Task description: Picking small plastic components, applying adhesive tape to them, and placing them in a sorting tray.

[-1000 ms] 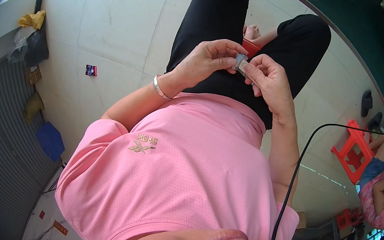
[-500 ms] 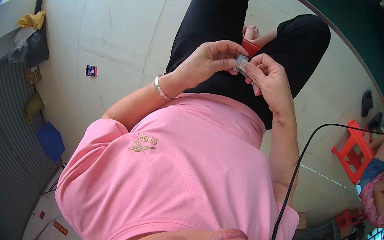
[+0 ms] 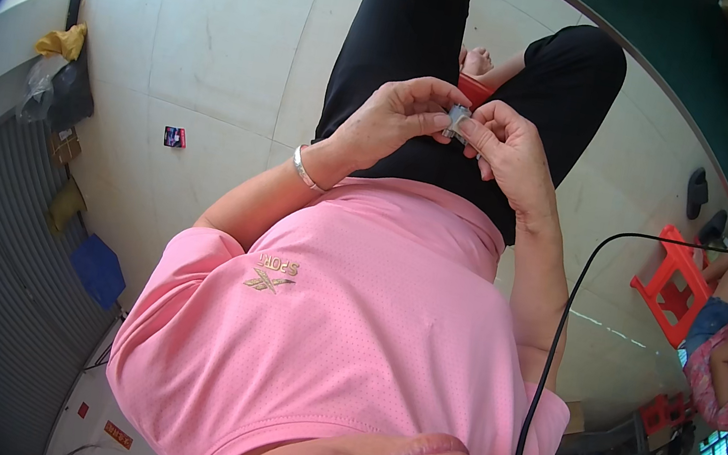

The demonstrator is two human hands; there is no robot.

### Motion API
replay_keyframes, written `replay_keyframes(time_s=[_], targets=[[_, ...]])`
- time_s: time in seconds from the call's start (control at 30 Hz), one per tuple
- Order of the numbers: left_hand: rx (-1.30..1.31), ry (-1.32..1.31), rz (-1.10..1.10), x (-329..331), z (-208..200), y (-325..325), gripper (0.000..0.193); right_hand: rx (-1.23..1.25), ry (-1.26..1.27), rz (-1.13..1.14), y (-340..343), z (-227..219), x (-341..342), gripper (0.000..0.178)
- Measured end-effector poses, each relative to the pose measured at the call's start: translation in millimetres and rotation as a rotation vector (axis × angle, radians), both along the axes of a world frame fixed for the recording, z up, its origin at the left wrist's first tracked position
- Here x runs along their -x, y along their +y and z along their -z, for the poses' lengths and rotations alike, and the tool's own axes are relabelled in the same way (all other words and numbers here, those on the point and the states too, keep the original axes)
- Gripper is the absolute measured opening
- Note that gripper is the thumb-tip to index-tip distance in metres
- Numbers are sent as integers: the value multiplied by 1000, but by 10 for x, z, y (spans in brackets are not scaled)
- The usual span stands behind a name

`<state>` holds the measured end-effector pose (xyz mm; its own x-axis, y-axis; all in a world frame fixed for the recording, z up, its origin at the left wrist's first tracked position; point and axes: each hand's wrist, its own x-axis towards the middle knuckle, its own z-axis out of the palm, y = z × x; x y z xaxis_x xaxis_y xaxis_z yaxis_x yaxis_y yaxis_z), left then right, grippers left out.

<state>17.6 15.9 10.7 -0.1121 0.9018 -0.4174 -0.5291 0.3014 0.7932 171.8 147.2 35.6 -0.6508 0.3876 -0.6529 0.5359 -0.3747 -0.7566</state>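
Observation:
Above my lap, both hands meet at a small grey part (image 3: 457,118) whose exact kind I cannot make out. My left hand (image 3: 393,116), with a silver bracelet (image 3: 305,167) at its wrist, pinches the part from the left between thumb and fingers. From the right, my right hand (image 3: 511,152) presses its thumb on the part's face, fingers curled beneath. Much of the part is covered by the fingertips. Behind it lie my black trousers (image 3: 406,25) and a bit of red seat (image 3: 473,91).
A dark green tabletop (image 3: 650,44) curves across the upper right. Right of me are a red plastic stool (image 3: 674,286), dark slippers (image 3: 697,193) and another seated person (image 3: 718,369). A black cable (image 3: 585,272) hangs past my right arm. A small dark packet (image 3: 174,137) lies on the tiled floor.
My right thumb has shifted slightly on the grey part, which appears a little turned. Both hands otherwise stay in place.

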Motion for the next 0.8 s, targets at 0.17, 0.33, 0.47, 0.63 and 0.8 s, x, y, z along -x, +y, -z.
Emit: replay_keyframes(time_s=[0.17, 0.33, 0.47, 0.63, 0.8], targets=[[13, 6, -12, -11, -3, 12, 27, -17, -18, -1, -10, 19, 2, 19], [8, 16, -9, -6, -5, 16, 27, -56, -31, -7, -22, 31, 4, 22], [12, 18, -3, -5, -1, 12, 26, -56, -31, -3, -33, 24, 10, 23], [33, 26, -9, -5, -25, 10, 25, -130, -40, -3, -74, 50, 15, 24], [34, -16, -50, -35, 65, 24, 23, -179, -44, -37, -100, 25, 31, 22]])
